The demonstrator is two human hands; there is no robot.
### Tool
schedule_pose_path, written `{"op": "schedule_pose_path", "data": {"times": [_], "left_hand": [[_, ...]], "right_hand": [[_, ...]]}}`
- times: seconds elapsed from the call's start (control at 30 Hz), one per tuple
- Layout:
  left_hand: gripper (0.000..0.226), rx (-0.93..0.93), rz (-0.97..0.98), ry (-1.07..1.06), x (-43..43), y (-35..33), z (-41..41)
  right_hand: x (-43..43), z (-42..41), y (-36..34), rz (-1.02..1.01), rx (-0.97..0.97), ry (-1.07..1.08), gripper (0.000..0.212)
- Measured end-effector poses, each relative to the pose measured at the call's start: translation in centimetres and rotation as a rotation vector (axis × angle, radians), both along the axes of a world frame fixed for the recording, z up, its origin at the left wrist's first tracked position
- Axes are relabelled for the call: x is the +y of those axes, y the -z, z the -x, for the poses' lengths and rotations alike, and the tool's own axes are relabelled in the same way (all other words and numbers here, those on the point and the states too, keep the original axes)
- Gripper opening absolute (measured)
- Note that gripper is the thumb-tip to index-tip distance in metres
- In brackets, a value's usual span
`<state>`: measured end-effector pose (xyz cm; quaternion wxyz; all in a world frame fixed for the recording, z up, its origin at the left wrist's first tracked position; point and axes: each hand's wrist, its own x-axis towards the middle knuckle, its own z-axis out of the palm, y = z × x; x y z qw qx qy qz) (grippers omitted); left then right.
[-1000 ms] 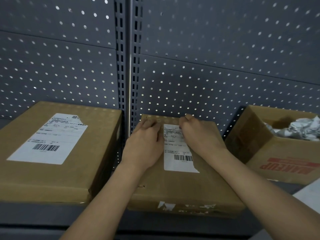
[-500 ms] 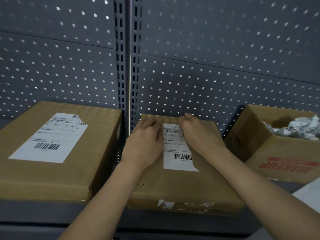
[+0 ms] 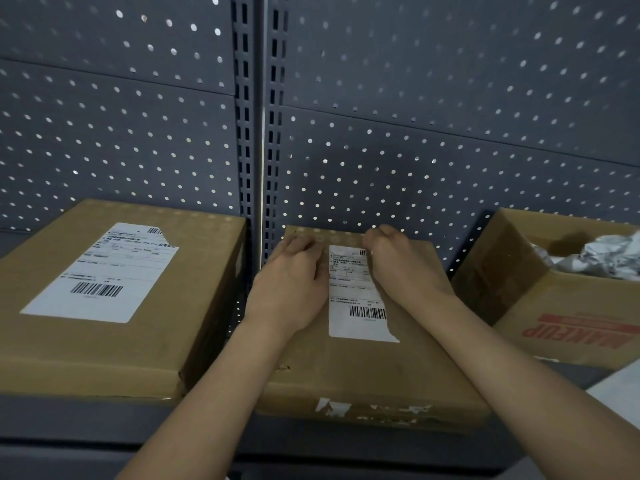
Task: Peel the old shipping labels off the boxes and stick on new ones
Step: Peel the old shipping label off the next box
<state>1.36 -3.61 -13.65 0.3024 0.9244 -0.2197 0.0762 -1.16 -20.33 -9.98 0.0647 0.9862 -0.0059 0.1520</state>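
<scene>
Three cardboard boxes were counted on the shelf [image 3: 104,420]. Two white barcoded shipping labels were recorded; their fine print could not be read. The first label [image 3: 356,306] lay on the middle box [image 3: 363,372], between the two hands. The left hand [image 3: 291,289] was laid on that box top with fingers bent; a grip could not be confirmed. The right hand [image 3: 401,268] was curled over the label's far right corner; a pinch could not be confirmed. The second label [image 3: 104,271] was noted on the larger box [image 3: 86,351], left of the left hand. "MAKEUP" was printed in red, inverted, on the open box [image 3: 554,306] right of the right hand, with crumpled paper [image 3: 606,258] inside.
</scene>
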Motion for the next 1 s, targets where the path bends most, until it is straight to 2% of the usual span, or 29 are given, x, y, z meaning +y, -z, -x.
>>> {"op": "schedule_pose_path", "data": {"times": [0.13, 0.27, 0.37, 0.5, 0.53, 0.67, 0.83, 1.0], "left_hand": [[0.042, -0.002, -0.012, -0.004, 0.0, 0.1, -0.2], [0.042, -0.004, -0.011, -0.006, 0.0, 0.1, -0.2], [0.042, 0.002, -0.015, -0.004, 0.0, 0.1, -0.1], [0.042, 0.003, -0.009, -0.001, 0.0, 0.0, -0.1], [0.042, -0.001, -0.008, 0.001, 0.0, 0.0, -0.1], [0.042, 0.005, -0.001, 0.004, 0.0, 0.1, -0.1], [0.042, -0.003, -0.019, -0.002, -0.1, 0.2, -0.2], [0.041, -0.009, -0.024, -0.006, -0.1, 0.1, -0.1]], "right_hand": [[0.8, 0.6, -0.7, 0.139, 0.016, -0.020, 0.023], [0.9, 0.6, -1.0, 0.151, 0.031, -0.029, 0.023], [0.4, 0.0, -0.6, 0.051, 0.022, -0.033, 0.021], [-1.1, -0.5, 0.5, -0.250, -0.028, 0.040, 0.022], [-1.3, -0.6, 0.5, -0.245, -0.051, 0.057, 0.022], [-0.5, -0.5, 0.2, -0.157, 0.014, 0.025, 0.023], [0.5, 0.3, -0.5, 0.119, 0.009, -0.012, 0.023], [1.5, 1.2, -1.2, 0.212, 0.045, -0.006, 0.025]]}}
